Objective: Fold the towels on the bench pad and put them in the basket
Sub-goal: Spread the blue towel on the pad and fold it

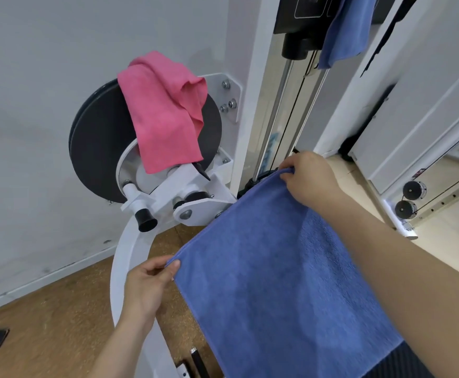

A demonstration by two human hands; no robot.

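Holding blue towel (277, 282) spread open by 2 corners. Left hand (146, 285) pinches the near corner, thumb against curled fingers; right hand (309, 178) pinches the far corner in the same way. The towel hangs flat in front of the person, above the floor (59, 309), and its lower edge runs out of view.

Judgement: early stage, with 0 folds showing in this towel. Still to collect: pink towel (163, 110) draped over the machine's black disc (94, 148), and a second blue towel (345, 28) hanging higher up on the machine. Basket not in view, so nothing confirmed stowed.
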